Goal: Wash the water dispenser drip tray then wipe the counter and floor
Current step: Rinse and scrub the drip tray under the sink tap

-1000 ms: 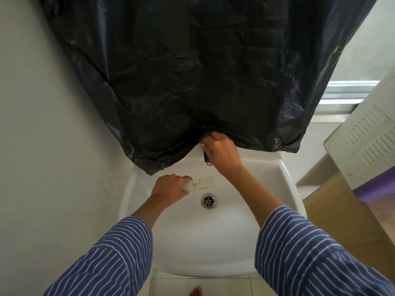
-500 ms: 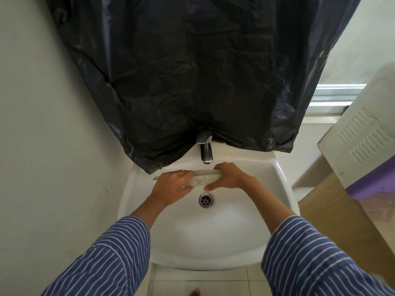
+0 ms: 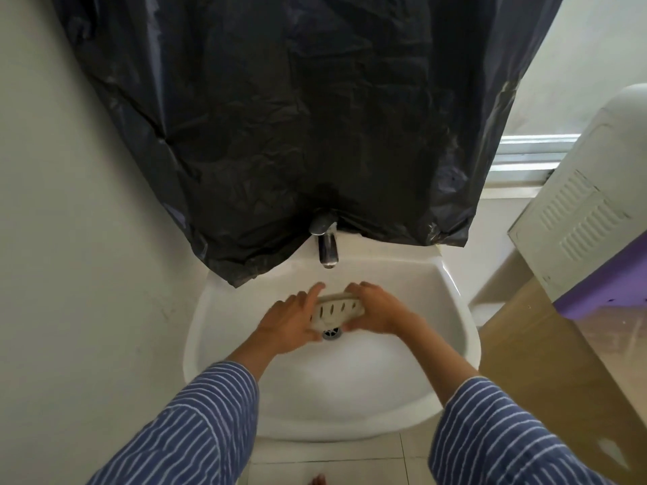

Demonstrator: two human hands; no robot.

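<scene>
A small white drip tray [image 3: 336,309] with several dark slots is held over the drain [image 3: 331,333] of a white sink [image 3: 455,330]. My left hand [image 3: 287,320] grips its left end and my right hand [image 3: 376,311] grips its right end. The tray is tilted so its slotted face points toward me. It sits just below the chrome tap [image 3: 327,246]. I cannot tell whether water is running.
A black plastic sheet [image 3: 297,117] hangs on the wall over the sink's back edge. A wall stands close on the left. To the right are a white vented appliance [image 3: 581,218], a purple item [image 3: 609,295] and a brown surface [image 3: 546,351]. Tiled floor [image 3: 329,470] lies below.
My right hand left the tap and came down onto the tray's right end. Both hands then turned the tray so its slotted face shows, and moved it over the drain.
</scene>
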